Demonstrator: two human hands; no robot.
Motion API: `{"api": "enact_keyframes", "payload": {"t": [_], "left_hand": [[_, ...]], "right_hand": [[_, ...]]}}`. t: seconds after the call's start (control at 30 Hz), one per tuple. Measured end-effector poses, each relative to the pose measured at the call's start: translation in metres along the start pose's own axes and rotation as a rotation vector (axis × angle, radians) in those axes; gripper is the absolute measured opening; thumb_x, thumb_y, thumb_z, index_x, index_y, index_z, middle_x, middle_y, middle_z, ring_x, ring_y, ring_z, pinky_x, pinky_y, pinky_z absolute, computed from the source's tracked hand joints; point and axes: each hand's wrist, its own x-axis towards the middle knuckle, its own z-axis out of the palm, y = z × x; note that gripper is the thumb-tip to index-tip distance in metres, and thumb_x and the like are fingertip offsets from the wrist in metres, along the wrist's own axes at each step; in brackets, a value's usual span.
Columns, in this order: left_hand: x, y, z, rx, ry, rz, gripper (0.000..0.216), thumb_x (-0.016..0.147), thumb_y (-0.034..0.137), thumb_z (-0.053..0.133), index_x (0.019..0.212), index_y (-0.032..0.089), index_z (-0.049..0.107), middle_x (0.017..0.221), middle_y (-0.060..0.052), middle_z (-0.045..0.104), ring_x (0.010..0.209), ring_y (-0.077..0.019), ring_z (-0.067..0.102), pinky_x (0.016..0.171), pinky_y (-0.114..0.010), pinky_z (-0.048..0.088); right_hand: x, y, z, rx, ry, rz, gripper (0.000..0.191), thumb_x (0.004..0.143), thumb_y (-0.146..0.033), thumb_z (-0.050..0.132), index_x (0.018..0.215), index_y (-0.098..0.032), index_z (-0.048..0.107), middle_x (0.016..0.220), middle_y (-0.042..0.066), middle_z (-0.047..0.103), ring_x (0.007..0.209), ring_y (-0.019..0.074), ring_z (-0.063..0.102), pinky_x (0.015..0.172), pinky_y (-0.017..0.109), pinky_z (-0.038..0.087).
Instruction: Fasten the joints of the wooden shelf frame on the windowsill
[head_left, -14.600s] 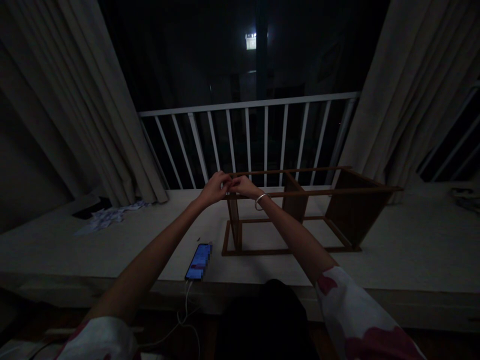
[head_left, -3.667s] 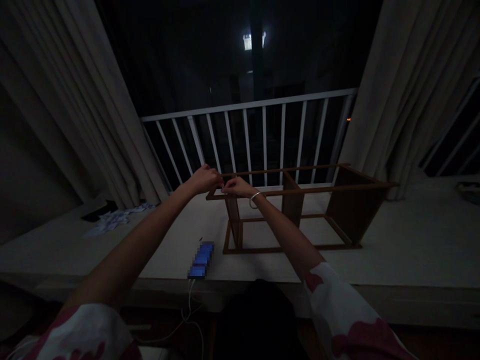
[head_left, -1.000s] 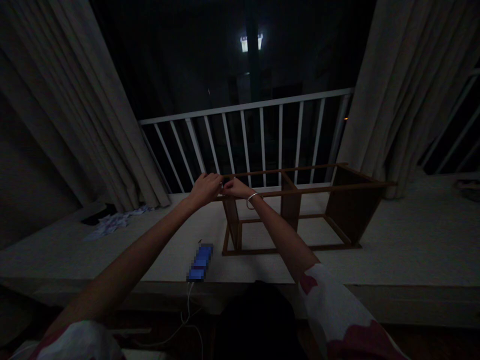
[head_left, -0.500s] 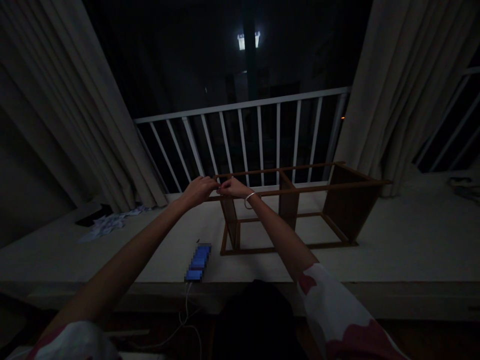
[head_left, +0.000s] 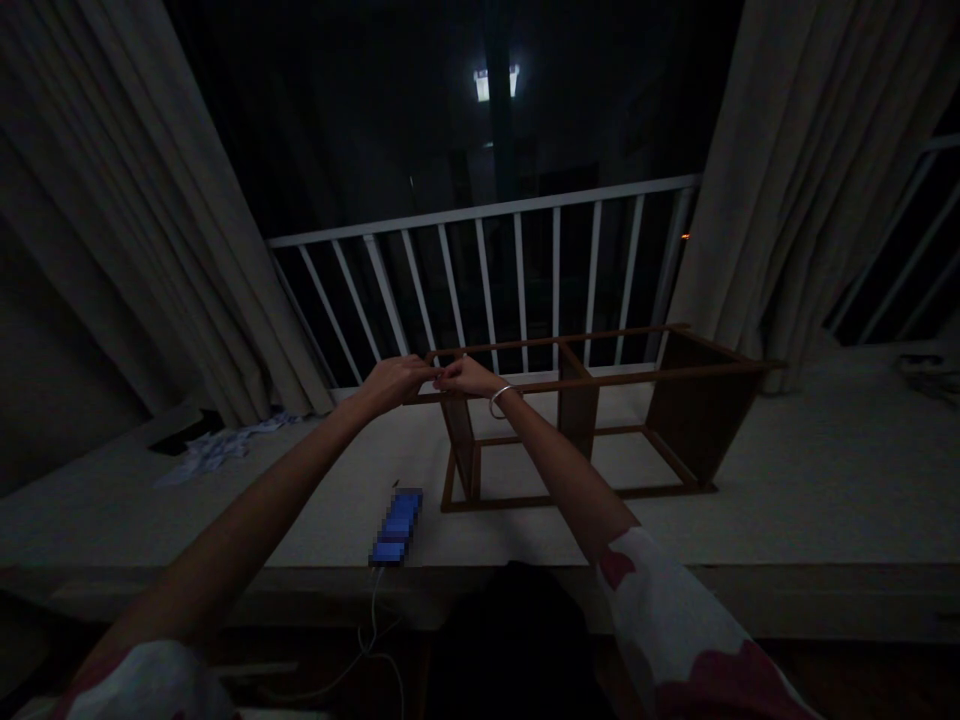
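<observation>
A brown wooden shelf frame (head_left: 577, 400) lies on its side on the pale ledge, its posts running left to right. Both hands meet over its upper left end. My left hand (head_left: 397, 383) has its fingers bent and drawn together at the end of the near upper post. Beside it, my right hand (head_left: 471, 376) pinches with thumb and forefinger, fingertips almost touching those of the left. Whatever lies between the fingertips is too small and dark to make out. A silvery bangle (head_left: 496, 402) circles my right wrist.
A phone (head_left: 397, 527) with a lit, blurred screen lies near the ledge's (head_left: 300, 530) front edge, a white cable (head_left: 373, 610) hanging from it. Crumpled pale scraps (head_left: 214, 450) sit at the left. Behind stand a white railing (head_left: 480, 210) and curtains (head_left: 757, 200).
My left hand has shifted a little, its back lower and flatter than before. My right hand keeps its pinch in the same place. The shelf frame has not visibly moved.
</observation>
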Motion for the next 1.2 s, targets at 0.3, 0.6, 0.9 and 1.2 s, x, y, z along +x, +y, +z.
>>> {"api": "enact_keyframes", "payload": {"t": [0.3, 0.6, 0.9, 1.2], "left_hand": [[-0.001, -0.006, 0.017, 0.133, 0.069, 0.087, 0.026, 0.082, 0.019, 0.041, 0.105, 0.018, 0.052, 0.088, -0.008, 0.057, 0.079, -0.0147, 0.053, 0.063, -0.024, 0.04], [0.002, -0.014, 0.028, 0.214, 0.098, 0.165, 0.024, 0.085, 0.022, 0.034, 0.098, 0.016, 0.054, 0.085, -0.008, 0.057, 0.079, -0.0155, 0.053, 0.063, -0.025, 0.041], [0.016, 0.002, 0.014, 0.088, -0.041, -0.034, 0.025, 0.078, 0.033, 0.044, 0.089, 0.016, 0.058, 0.083, -0.01, 0.059, 0.075, -0.02, 0.056, 0.059, -0.028, 0.04], [0.023, 0.011, 0.018, -0.046, -0.027, -0.379, 0.038, 0.08, 0.044, 0.034, 0.082, 0.02, 0.063, 0.076, -0.007, 0.064, 0.07, -0.0203, 0.058, 0.055, -0.026, 0.036]], "right_hand": [[0.0, -0.002, -0.001, 0.018, -0.013, 0.026, 0.028, 0.059, -0.034, 0.065, 0.067, -0.007, 0.063, 0.06, 0.001, 0.059, 0.057, 0.0072, 0.05, 0.055, 0.018, 0.039], [0.005, 0.006, -0.002, 0.0, -0.031, 0.0, 0.031, 0.059, -0.035, 0.064, 0.073, -0.007, 0.064, 0.062, 0.001, 0.06, 0.056, 0.0062, 0.048, 0.053, 0.017, 0.038], [0.001, 0.001, -0.001, 0.019, -0.02, 0.052, 0.028, 0.06, -0.032, 0.064, 0.073, -0.007, 0.064, 0.06, 0.0, 0.058, 0.054, 0.0058, 0.048, 0.052, 0.017, 0.037], [0.002, 0.001, -0.002, 0.089, -0.058, 0.031, 0.024, 0.06, -0.024, 0.061, 0.077, -0.007, 0.064, 0.061, 0.0, 0.059, 0.055, 0.0066, 0.05, 0.053, 0.018, 0.038]]}}
